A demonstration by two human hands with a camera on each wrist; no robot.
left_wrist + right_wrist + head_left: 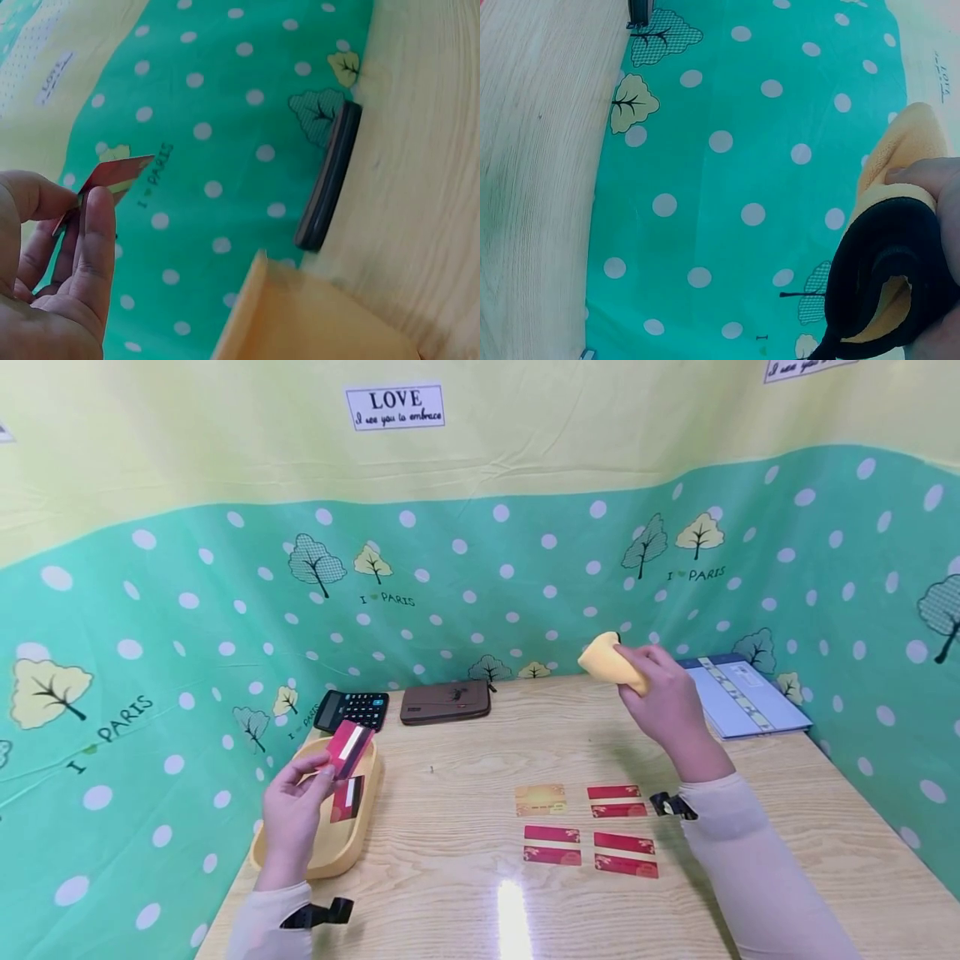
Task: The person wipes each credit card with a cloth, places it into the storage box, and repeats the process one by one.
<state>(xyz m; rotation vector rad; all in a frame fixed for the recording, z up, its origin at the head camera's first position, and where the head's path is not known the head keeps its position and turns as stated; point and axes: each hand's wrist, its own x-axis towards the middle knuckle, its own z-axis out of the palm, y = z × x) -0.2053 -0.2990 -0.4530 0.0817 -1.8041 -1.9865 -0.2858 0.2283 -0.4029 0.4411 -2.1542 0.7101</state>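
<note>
My left hand [295, 810] pinches a red card [349, 749] with a white and dark stripe between thumb and fingers, above a yellow tray [371, 802]. A second red card [347, 799] lies in that tray. Raised over the right side of the table, my right hand [663, 697] grips a folded yellow cloth [611, 662]; its black edging [877, 255] shows in the right wrist view. Below on the table lie a gold card [540, 800] and several red cards [552, 845], set out in two rows.
A black calculator [352, 710] stands behind the tray, beside a brown zip wallet [445, 702] near the back curtain. At the back right lies a light blue folder [742, 697]. Green dotted curtain [465, 577] encloses the wooden table [442, 877] at the back and sides.
</note>
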